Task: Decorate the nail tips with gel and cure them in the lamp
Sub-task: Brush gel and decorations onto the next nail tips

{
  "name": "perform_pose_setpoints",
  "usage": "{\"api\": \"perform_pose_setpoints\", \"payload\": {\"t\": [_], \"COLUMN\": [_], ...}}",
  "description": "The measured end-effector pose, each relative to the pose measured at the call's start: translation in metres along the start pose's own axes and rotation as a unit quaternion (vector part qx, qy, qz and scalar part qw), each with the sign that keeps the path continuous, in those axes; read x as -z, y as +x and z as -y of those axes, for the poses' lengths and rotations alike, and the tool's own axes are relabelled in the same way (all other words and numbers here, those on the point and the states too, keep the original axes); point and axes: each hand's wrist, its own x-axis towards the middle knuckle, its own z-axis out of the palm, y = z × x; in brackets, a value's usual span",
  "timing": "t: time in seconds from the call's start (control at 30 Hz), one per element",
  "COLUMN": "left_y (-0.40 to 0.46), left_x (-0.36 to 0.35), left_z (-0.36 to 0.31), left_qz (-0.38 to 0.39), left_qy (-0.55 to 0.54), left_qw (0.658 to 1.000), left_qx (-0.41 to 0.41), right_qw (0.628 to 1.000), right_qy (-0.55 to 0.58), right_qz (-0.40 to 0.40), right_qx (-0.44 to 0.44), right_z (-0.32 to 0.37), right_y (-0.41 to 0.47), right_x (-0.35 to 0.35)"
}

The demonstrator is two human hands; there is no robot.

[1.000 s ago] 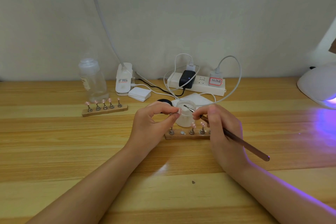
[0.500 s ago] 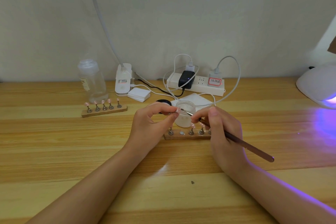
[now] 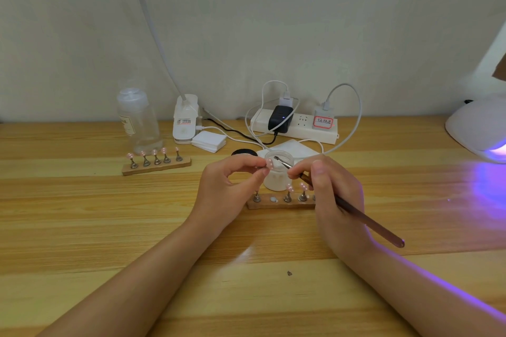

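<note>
A small pink nail tip with pale dots [image 3: 270, 163] is pinched between the thumb and forefinger of the left hand [image 3: 228, 189], held above the light wooden table [image 3: 82, 227] just in front of a frosted white jar [image 3: 278, 172]. The right hand [image 3: 335, 200] grips a slim brown-handled dotting tool [image 3: 356, 212] like a pen — its metal tip points at the held nail tip, very near it, though contact cannot be told.

Below the hands lies a short wooden holder bar [image 3: 279, 204] with metal stands, two of them carrying pink tips and one socket bare. A second wooden bar with five pink tips [image 3: 156, 164] sits well to the left, before a clear plastic bottle [image 3: 138, 120]. Behind are a white power strip [image 3: 294, 126] with plugs and cables, and a white clip lamp base [image 3: 184, 119]. At the far right edge stands a white domed curing lamp [image 3: 479, 128], casting violet light across the table.
</note>
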Motion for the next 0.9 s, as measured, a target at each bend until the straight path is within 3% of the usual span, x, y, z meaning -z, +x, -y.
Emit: {"api": "perform_pose_setpoints", "payload": {"t": [0.23, 0.43, 0.6, 0.9], "left_y": [0.0007, 0.0005, -0.0001, 0.0002], "left_x": [-0.0002, 0.0002, 0.0005, 0.0011], "left_z": [0.0011, 0.0002, -0.0023, -0.0025], "left_qz": [0.003, -0.003, 0.008, 0.019], "left_qy": [0.029, 0.019, 0.000, -0.001], "left_qw": [0.999, 1.000, 1.000, 1.000], "left_qx": [-0.031, -0.007, 0.021, 0.018], "right_qw": [0.999, 0.999, 0.999, 0.999], "right_qy": [-0.038, -0.006, 0.045, 0.021], "right_qz": [0.021, 0.022, -0.006, 0.027], "right_qx": [-0.004, 0.026, -0.002, -0.016], "right_z": [-0.0027, -0.0040, -0.0029, -0.0015], "right_y": [-0.0001, -0.0028, -0.0017, -0.0019], "right_x": [-0.0013, 0.0010, 0.0010, 0.0000]}}
